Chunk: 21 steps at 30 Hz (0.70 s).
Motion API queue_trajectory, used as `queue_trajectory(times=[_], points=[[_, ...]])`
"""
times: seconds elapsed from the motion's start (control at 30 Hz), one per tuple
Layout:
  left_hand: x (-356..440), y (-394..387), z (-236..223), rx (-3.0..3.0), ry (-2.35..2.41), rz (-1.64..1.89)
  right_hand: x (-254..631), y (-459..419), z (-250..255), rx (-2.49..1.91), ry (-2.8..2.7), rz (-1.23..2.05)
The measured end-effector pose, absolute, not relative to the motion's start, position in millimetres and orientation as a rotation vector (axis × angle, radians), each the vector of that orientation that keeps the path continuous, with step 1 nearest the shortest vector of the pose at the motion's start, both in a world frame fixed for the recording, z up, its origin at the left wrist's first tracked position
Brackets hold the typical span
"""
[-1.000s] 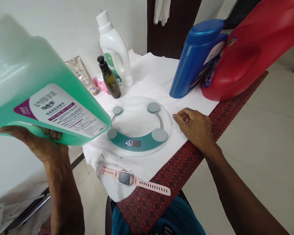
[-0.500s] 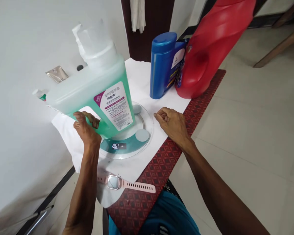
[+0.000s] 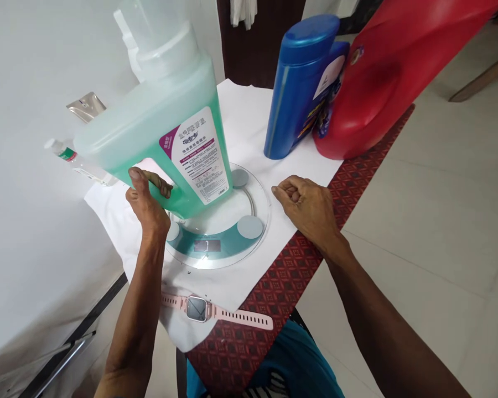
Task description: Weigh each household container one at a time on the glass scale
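My left hand (image 3: 149,202) is closed round the handle of a big translucent jug (image 3: 149,121) of green liquid with a pump top and a white printed label. The jug is over a round glass scale (image 3: 216,257), covering its far left part. Whether its base touches the glass is hard to tell. On the scale's display (image 3: 207,245) only a faint mark shows. My right hand (image 3: 309,210) rests on the white cloth right of the scale, fingers curled in and nothing visible in them.
Blue bottles (image 3: 299,88) and a large red jug (image 3: 382,83) stand at the back right. A pink-strapped watch (image 3: 196,308) lies near the front. Against the wall are a small clear bottle (image 3: 81,164) and a silvery sachet (image 3: 86,106). A red patterned mat (image 3: 269,282) edges the table.
The green jug has risen a little in my left hand, baring more of the scale. The display's digits have given way to a faint mark. My right hand keeps its curled pose.
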State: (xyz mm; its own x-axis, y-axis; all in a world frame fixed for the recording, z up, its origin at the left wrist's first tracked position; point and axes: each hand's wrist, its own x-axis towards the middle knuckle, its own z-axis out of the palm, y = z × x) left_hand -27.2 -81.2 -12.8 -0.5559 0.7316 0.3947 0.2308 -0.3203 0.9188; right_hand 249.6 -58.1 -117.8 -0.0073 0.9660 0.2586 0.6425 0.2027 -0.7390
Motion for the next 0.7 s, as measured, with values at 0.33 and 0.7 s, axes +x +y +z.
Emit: queue_trajectory(times=[0.33,0.7], points=[[-33,-81,17,1.535,1.586,2.049,252,-57,-126,-1.469,-1.73,0.496],[-34,-77,37,1.653,1.455,2.052,251,-58,-122,-1.482,-1.724,0.527]])
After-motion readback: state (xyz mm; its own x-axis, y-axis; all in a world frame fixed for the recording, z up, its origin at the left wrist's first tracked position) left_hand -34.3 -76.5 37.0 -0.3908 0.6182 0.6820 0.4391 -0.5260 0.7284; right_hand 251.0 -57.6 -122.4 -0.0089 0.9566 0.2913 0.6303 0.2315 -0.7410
